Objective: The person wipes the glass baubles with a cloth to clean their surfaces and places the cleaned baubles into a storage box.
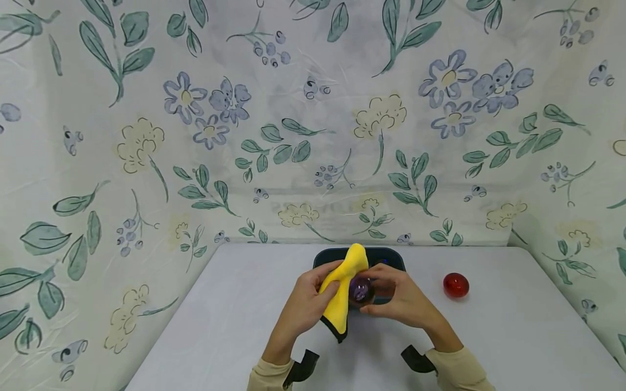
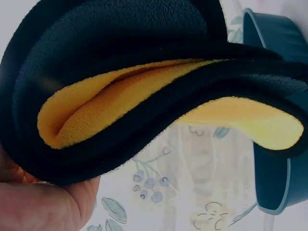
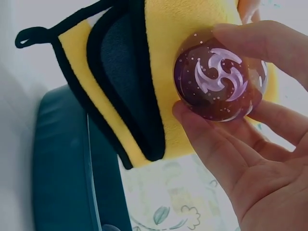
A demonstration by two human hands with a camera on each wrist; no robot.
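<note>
In the head view my left hand [image 1: 304,303] grips a folded yellow cleaning cloth [image 1: 355,262] with black trim, thumb across its front. Its dark reverse side and a small hanging loop show in the right wrist view. My right hand [image 1: 405,297] pinches a clear purple ball [image 1: 361,289] between thumb and fingertips, right beside the cloth. A pale swirl emblem and white specks decorate the ball [image 3: 216,77]. Both hands are in front of a dark teal bin [image 1: 327,253], and they hide much of it.
To the right on the white table [image 1: 494,336] lies a shiny red ball [image 1: 456,285]. Something blue [image 1: 383,262] shows inside the bin. A floral curtain [image 1: 323,136] hangs behind the table and along its sides.
</note>
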